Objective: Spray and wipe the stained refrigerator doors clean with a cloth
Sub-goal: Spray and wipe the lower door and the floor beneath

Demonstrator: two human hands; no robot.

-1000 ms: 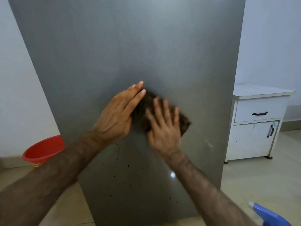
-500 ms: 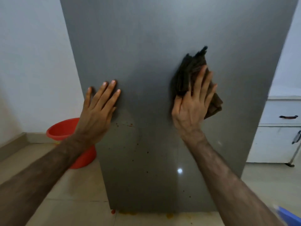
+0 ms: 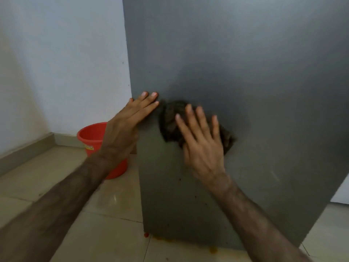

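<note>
The grey refrigerator door (image 3: 245, 72) fills most of the view. My right hand (image 3: 202, 146) lies flat with spread, straight fingers on a crumpled dark brown cloth (image 3: 171, 121), pressing it against the door near its left edge. My left hand (image 3: 128, 125) rests flat with straight fingers on the door's left edge, just left of the cloth. A few small dark specks (image 3: 195, 196) dot the lower part of the door. No spray bottle is in view.
A red plastic bucket (image 3: 92, 137) stands on the tiled floor left of the refrigerator, by the white wall (image 3: 62, 63). Orange drips (image 3: 213, 249) and a small red bit lie on the floor tiles at the door's foot.
My right hand has swept the cloth from the upper right down and left across the door, close to my left hand. The view has swung left; the white cabinet is gone.
</note>
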